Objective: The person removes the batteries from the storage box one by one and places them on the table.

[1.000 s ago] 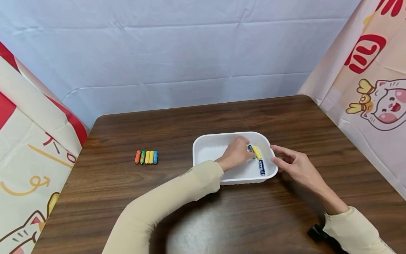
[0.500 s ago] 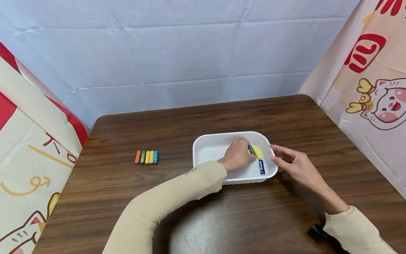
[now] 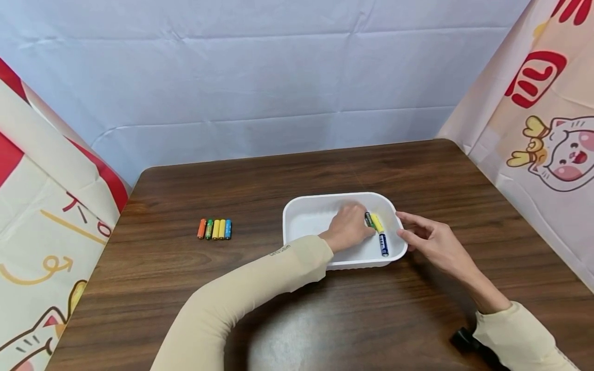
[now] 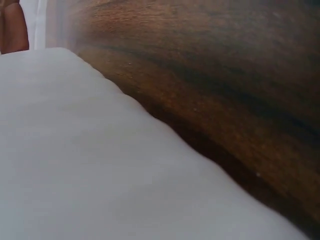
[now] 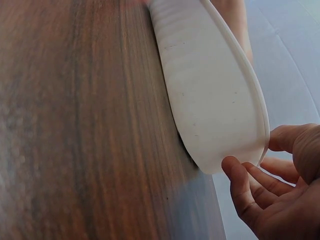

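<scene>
A white plastic tray (image 3: pixel 312 220) stands on the table with three batteries visible at its right end. My left hand (image 3: pixel 348 225) reaches inside, thumb and index finger pinching the ends of a dark green battery (image 3: pixel 369 220). Right beside that one lies a yellow battery (image 3: pixel 377 223), and a dark blue battery (image 3: pixel 383 245) sits below it, end to end. At the tray's right end, my right hand (image 3: pixel 431 239) holds the rim between thumb and fingers. In the right wrist view, fingertips (image 5: pixel 231 165) press against the outer wall. The left wrist view shows only the tray's outer side (image 4: pixel 90 150).
Left of the tray, several batteries (image 3: pixel 215 230) in orange, green, yellow and blue lie side by side in a row. The brown wooden table (image 3: pixel 241 190) ends at a pale cloth backdrop (image 3: pixel 278 77). A small black object (image 3: pixel 463 340) shows by the right sleeve.
The left hand has shifted slightly to the right. The dark green battery has moved a little closer to the yellow one and shows more green. The right hand has stayed at the rim.
</scene>
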The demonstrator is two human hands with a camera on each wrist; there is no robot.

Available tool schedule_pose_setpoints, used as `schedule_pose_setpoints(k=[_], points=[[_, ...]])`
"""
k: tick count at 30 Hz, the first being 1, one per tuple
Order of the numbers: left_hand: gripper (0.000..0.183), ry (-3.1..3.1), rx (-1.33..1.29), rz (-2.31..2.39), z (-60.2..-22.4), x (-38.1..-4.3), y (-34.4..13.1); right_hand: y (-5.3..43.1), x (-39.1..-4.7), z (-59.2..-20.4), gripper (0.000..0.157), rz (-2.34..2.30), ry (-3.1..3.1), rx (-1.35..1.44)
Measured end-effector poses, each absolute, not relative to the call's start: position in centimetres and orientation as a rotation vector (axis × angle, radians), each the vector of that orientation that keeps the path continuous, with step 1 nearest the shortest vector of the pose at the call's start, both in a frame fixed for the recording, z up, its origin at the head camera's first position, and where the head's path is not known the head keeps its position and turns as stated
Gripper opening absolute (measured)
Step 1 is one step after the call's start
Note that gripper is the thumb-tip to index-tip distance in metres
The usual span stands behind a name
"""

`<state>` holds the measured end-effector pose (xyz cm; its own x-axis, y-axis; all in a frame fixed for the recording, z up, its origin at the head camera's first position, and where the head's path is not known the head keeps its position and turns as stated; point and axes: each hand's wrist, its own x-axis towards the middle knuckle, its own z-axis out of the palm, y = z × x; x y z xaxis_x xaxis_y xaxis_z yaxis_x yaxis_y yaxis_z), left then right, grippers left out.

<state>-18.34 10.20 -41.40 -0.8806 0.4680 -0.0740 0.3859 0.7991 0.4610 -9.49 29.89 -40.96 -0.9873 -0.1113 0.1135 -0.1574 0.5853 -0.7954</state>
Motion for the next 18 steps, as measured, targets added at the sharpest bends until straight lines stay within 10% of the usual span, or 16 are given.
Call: schedule_pose_setpoints(k=[18], points=[[0.040, 2.661, 0.827, 0.878, -37.7, -18.5, 8.1, 30.0, -9.5, -40.8, 0.048, 1.409, -2.748, 0.239]])
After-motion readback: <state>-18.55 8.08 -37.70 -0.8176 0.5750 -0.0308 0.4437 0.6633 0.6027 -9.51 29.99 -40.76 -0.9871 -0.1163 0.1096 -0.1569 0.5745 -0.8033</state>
